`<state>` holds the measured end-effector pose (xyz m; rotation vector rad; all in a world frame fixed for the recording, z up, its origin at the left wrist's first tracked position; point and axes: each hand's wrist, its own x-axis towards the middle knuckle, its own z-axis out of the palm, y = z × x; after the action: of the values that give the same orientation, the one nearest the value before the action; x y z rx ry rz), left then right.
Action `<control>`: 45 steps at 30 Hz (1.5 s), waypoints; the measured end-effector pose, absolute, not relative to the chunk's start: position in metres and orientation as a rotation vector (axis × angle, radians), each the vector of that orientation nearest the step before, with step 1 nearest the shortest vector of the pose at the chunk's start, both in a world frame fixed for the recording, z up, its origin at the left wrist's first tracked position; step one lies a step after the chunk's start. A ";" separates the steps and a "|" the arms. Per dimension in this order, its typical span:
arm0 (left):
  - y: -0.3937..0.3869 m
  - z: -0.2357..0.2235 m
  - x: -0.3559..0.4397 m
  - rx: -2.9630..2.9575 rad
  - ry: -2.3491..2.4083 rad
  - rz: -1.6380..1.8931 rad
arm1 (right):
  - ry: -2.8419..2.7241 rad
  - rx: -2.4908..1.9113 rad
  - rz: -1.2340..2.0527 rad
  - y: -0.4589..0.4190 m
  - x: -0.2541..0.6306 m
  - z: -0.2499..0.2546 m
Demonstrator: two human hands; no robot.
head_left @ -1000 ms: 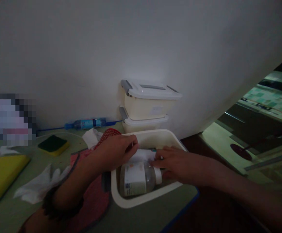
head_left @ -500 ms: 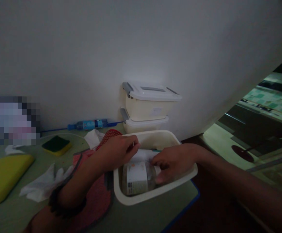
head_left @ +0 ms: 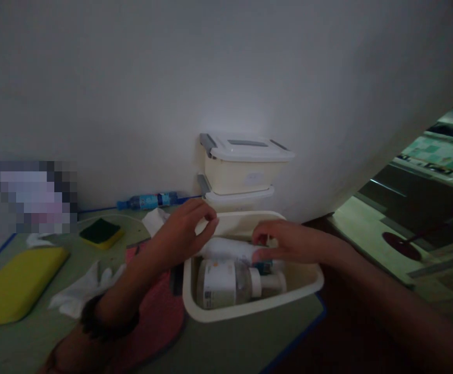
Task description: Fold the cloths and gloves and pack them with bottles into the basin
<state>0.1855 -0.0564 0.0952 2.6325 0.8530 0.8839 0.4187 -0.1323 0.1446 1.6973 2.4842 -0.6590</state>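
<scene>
A cream plastic bin (head_left: 250,310) holds a clear pump bottle (head_left: 218,283) with a white label, lying on its side with its pump toward the right. Behind that bottle lies a white bottle or tube (head_left: 226,250), and a small teal item (head_left: 264,267) shows beside it. My right hand (head_left: 284,240) hovers over the right end of the white one, thumb and fingers apart. Whether it touches cannot be told. My left hand (head_left: 189,228) hangs over the bin's left rim, fingers bent, a gap between thumb and forefinger, nothing visible in it.
Two lidded storage boxes (head_left: 248,174) stand stacked against the wall. On the table to the left are a yellow sponge (head_left: 22,280), a green-and-yellow scouring sponge (head_left: 101,232), a white glove (head_left: 86,288), a red cloth item (head_left: 158,322) and a blue-labelled bottle (head_left: 152,201).
My right hand reached down over the pump bottle's neck, then drew back and up toward the white item. The pump now shows. My left hand has risen slightly and its fingers have parted.
</scene>
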 end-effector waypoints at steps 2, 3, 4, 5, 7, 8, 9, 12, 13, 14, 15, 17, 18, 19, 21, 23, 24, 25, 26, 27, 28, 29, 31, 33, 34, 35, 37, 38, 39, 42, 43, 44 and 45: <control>-0.053 0.095 0.175 2.576 1.002 0.841 | 2.497 2.072 -0.233 -0.140 0.439 0.142; -0.052 0.095 0.169 2.518 1.096 0.763 | 2.379 2.219 -0.112 -0.144 0.449 0.139; -0.051 0.096 0.164 2.454 1.139 0.624 | 2.241 2.337 -0.113 -0.148 0.457 0.136; -0.051 0.096 0.160 2.383 1.127 0.473 | 2.147 2.369 -0.282 -0.152 0.463 0.133; -0.054 0.096 0.155 2.274 1.058 0.332 | 2.124 2.273 -0.590 -0.157 0.471 0.129; -0.057 0.096 0.154 2.230 1.037 0.334 | 2.124 2.231 -0.691 -0.159 0.472 0.129; -0.060 0.096 0.154 2.188 1.035 0.373 | 2.127 2.212 -0.742 -0.159 0.473 0.129; -0.072 0.095 0.159 2.029 1.038 0.494 | 2.137 2.245 -0.832 -0.158 0.475 0.135; -0.075 0.095 0.161 1.975 1.023 0.520 | 2.159 2.258 -0.858 -0.157 0.477 0.138; -0.077 0.095 0.164 1.927 1.005 0.545 | 2.185 2.270 -0.872 -0.156 0.480 0.142; -0.078 0.095 0.167 1.887 0.990 0.568 | 2.213 2.284 -0.880 -0.154 0.483 0.145; -0.077 0.094 0.175 1.833 0.968 0.609 | 2.245 2.326 -0.877 -0.151 0.489 0.150; -0.076 0.092 0.179 1.815 0.961 0.625 | 2.254 2.351 -0.869 -0.150 0.491 0.151; -0.074 0.090 0.184 1.803 0.952 0.643 | 2.264 2.377 -0.860 -0.148 0.494 0.150; -0.069 0.084 0.194 1.794 0.967 0.677 | 2.289 2.406 -0.833 -0.143 0.499 0.144; -0.065 0.078 0.201 1.801 0.980 0.700 | 2.317 2.393 -0.801 -0.137 0.503 0.133; -0.063 0.075 0.204 1.811 0.986 0.710 | 2.324 2.380 -0.785 -0.135 0.505 0.126; -0.061 0.072 0.205 1.825 0.995 0.718 | 2.321 2.381 -0.756 -0.132 0.506 0.120; -0.059 0.070 0.206 1.842 1.004 0.720 | 2.314 2.391 -0.708 -0.129 0.507 0.114; -0.058 0.069 0.206 1.864 1.013 0.716 | 2.305 2.402 -0.647 -0.127 0.508 0.111; -0.057 0.069 0.206 1.889 1.019 0.708 | 2.295 2.417 -0.570 -0.125 0.507 0.108; -0.056 0.069 0.205 1.919 1.021 0.697 | 2.285 2.434 -0.481 -0.123 0.505 0.107; -0.055 0.072 0.203 1.987 1.021 0.688 | 2.278 2.466 -0.283 -0.120 0.498 0.110; -0.056 0.078 0.197 2.050 1.029 0.699 | 2.303 2.477 -0.115 -0.121 0.483 0.115; -0.057 0.081 0.192 2.078 1.031 0.700 | 2.331 2.464 -0.062 -0.123 0.473 0.118; -0.058 0.084 0.185 2.110 1.030 0.683 | 2.371 2.440 -0.027 -0.126 0.461 0.121; -0.060 0.091 0.163 2.197 1.016 0.577 | 2.474 2.376 -0.002 -0.136 0.432 0.124; -0.061 0.095 0.149 2.243 1.029 0.461 | 2.550 2.323 -0.008 -0.142 0.415 0.125; -0.063 0.098 0.133 2.273 1.074 0.366 | 2.666 2.249 -0.025 -0.149 0.398 0.125; -0.068 0.106 0.084 2.232 1.166 0.078 | 2.902 2.044 -0.037 -0.164 0.346 0.125; -0.070 0.108 0.070 2.204 1.192 0.037 | 2.934 2.027 0.024 -0.165 0.330 0.125; -0.071 0.109 0.057 2.175 1.207 0.028 | 2.939 2.040 0.072 -0.165 0.316 0.125; -0.072 0.109 0.046 2.151 1.222 0.033 | 2.943 2.031 0.086 -0.163 0.303 0.126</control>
<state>0.0464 -0.0718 0.1094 2.1510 1.2224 0.0328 0.3027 -0.1629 0.1258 2.0311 2.9429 0.0861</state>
